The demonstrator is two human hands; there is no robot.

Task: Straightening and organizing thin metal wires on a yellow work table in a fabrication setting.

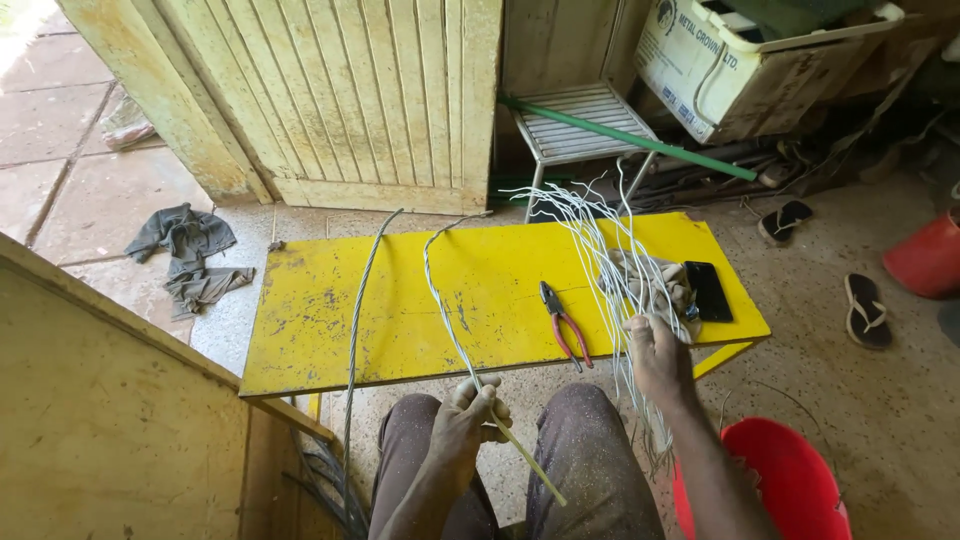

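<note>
My left hand [468, 412] is closed around a thin pale rod [525, 460] and the near end of a twisted white wire [440, 290] that runs up across the yellow table [330, 330]. My right hand [657, 350] grips a bundle of several loose white wires [600, 250] at the table's front right edge; the strands fan out toward the far edge and hang down below my hand. Red-handled pliers [563, 322] lie on the table just left of my right hand. A grey twisted cable [358, 300] crosses the table further left.
A black phone [708, 291] rests on a cloth [650, 275] at the table's right end. A red bucket [790, 480] stands by my right knee. A metal stool [580, 125], a green pipe [640, 140], sandals [865, 310] and a wooden door [350, 90] lie beyond.
</note>
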